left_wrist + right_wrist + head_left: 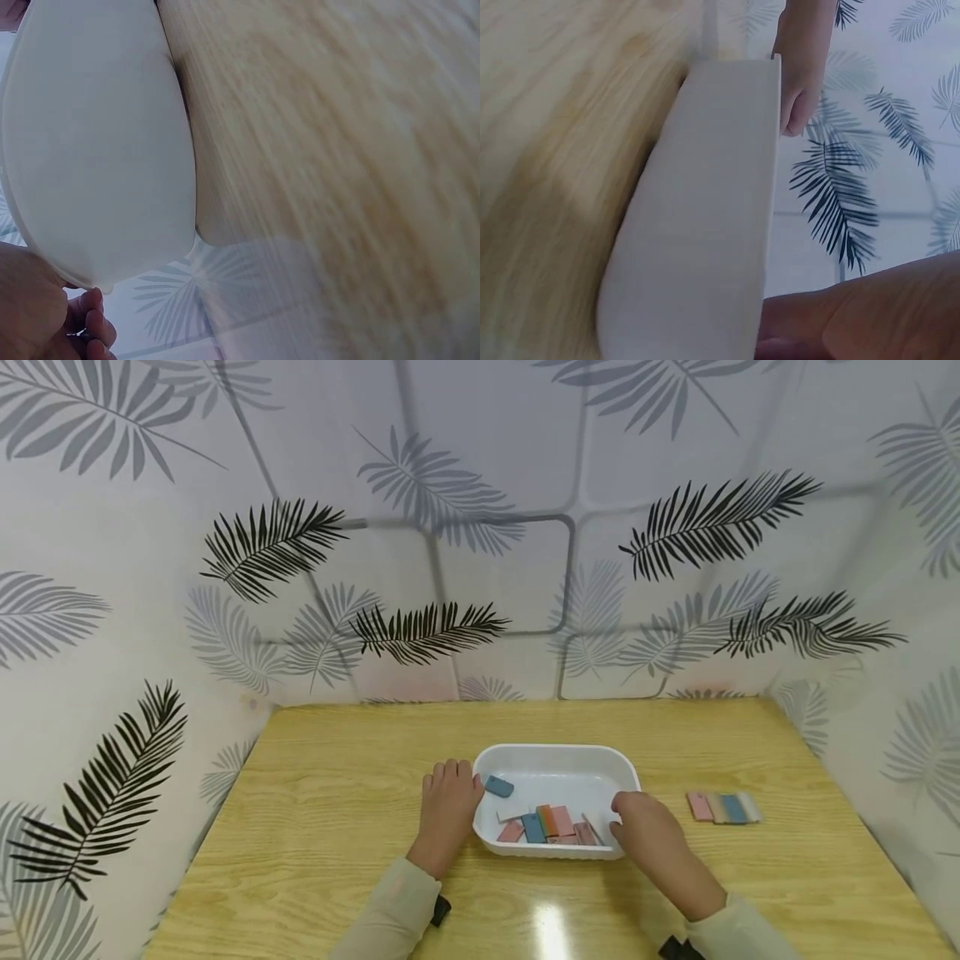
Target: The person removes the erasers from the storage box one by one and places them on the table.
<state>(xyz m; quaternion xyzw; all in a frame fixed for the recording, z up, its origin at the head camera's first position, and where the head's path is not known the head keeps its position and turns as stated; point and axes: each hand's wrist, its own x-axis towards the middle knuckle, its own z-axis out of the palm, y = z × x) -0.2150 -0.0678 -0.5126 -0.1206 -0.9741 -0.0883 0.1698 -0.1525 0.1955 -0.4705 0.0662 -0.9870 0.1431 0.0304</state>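
Note:
A white plastic tray (555,749) sits on the wooden table, holding several small flat coloured pieces. My left hand (447,814) grips its left end, and my right hand (658,839) holds the rim at the right end. In the left wrist view, the thumb and fingers of the left hand (37,307) close over the rim of the tray (97,135). The right wrist view has the tray wall (697,195) between both hands, with the right hand (870,315) at its near end. A blue piece (498,787) lies apart near the left hand; pink, blue and orange pieces (561,820) cluster toward the front.
Right of the tray, a short row of flat pieces in pink, beige, blue and white (733,808) lies on the table (337,777). Leaf-patterned cloth (480,568) hangs behind the table and along both sides.

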